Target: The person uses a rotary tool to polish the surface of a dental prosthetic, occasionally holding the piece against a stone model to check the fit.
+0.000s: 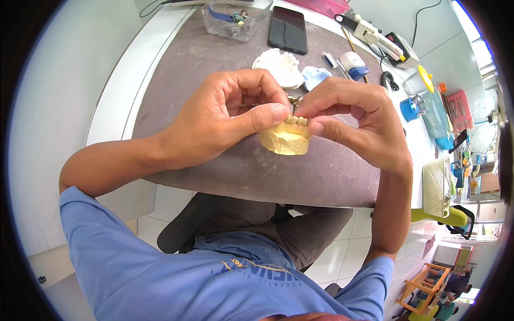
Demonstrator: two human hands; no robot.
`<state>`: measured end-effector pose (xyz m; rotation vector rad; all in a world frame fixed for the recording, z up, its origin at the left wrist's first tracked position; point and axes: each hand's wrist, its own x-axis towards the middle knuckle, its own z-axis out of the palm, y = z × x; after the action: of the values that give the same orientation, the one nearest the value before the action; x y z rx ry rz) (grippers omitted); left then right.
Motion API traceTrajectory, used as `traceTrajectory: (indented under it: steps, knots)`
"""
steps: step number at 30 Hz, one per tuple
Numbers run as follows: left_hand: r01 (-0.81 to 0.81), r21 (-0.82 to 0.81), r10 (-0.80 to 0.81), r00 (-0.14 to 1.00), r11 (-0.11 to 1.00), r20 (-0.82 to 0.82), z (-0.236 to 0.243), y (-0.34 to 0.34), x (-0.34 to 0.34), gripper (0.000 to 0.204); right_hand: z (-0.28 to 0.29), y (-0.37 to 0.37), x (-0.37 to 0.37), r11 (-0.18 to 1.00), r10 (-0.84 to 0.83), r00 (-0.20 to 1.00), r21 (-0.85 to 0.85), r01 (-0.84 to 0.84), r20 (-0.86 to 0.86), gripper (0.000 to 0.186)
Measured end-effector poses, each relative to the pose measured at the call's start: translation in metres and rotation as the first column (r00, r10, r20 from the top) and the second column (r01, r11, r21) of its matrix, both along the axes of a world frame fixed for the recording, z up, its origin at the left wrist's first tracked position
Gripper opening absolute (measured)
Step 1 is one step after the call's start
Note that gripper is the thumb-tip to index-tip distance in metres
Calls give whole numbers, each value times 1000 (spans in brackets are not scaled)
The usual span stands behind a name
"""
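Between my hands, above the dark brown bench mat (214, 182), is a yellow dental cast (282, 140) with a row of tooth-coloured teeth (296, 120) on top. My left hand (241, 107) grips it from the left, thumb at the teeth's left end, other fingers curled behind. My right hand (353, 117) pinches it from the right, thumb at the cast's right side, index finger behind the teeth. A brassy metal piece (294, 100) shows behind the cast, partly hidden. Beyond my hands lie a white plaster piece (277, 64) and a pale blue piece (316, 76).
A clear container (230, 27), black phone (287, 29), brush (329, 60), white-and-blue jar (353, 67) and handpiece (369, 33) line the back. A blue burner-like tool (409, 109), teal basket (435, 115) and cream basket (436, 187) stand right. People (455, 283) appear at far lower right.
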<state>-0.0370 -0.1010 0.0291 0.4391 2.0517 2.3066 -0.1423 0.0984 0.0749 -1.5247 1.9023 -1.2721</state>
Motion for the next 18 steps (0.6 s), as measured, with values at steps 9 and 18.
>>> traceTrajectory:
  steps: [9,18]
  knots:
    - [17,-24,-17,1000,1000,-2,-1,-1,0,12,-3,-2,4,998,-61,998,-13,61,-7,10]
    - [2,-3,-2,1000,1000,7,0,0,0,17,-8,0,6,996,-64,998,-63,65,17,10]
